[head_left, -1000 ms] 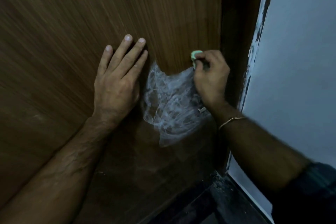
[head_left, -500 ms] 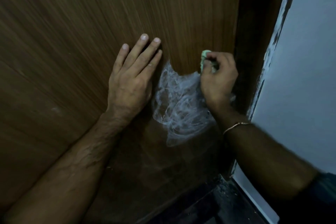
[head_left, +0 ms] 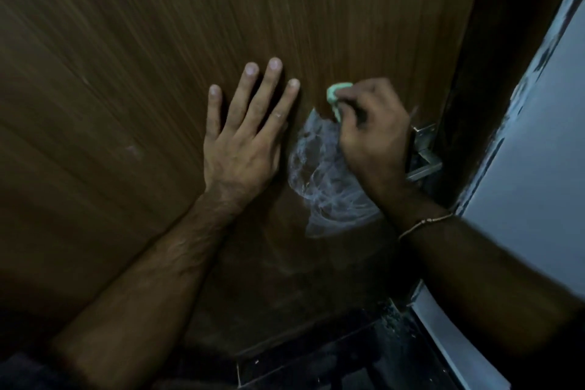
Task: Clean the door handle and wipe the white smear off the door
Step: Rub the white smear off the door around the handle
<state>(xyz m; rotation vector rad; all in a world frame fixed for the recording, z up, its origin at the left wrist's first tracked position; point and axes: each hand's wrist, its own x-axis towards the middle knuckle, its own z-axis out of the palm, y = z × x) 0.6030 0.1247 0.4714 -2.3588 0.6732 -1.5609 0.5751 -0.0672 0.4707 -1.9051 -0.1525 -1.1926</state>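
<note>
Brown wood-grain door point(head_left: 126, 73) fills most of the view, dim light. Left hand point(head_left: 243, 142) lies flat on it, fingers straight and spread, holding nothing, just beside the smear point(head_left: 323, 180) on its left. Right hand point(head_left: 373, 139) has fingers curled tight round a small green pad point(head_left: 337, 98), only one corner of it sticking out at the fingertips; how much pad is inside the fist can't be told.

Risks, as I judge them: pad is small and the smear is wide, so it may just push white stuff around and leave new streaks rather than lift it. Pad pinched at its edge could slip out under pressure. Door may swing if the left hand eases off, since the scrub pushes the same way. Knuckles are close to the metal handle point(head_left: 422, 152), so a long stroke to the right could knock against it. Motion blur hints at fast strokes, easy to miss patches.

Smear sits mostly below and left of the pad, running down under the right palm and wrist to near the thin bracelet point(head_left: 424, 223); pad touches the door at the smear's top edge. Handle is right of the hand, partly hidden behind it, not yet touched by the pad. Grey wall point(head_left: 538, 136) at far right.
</note>
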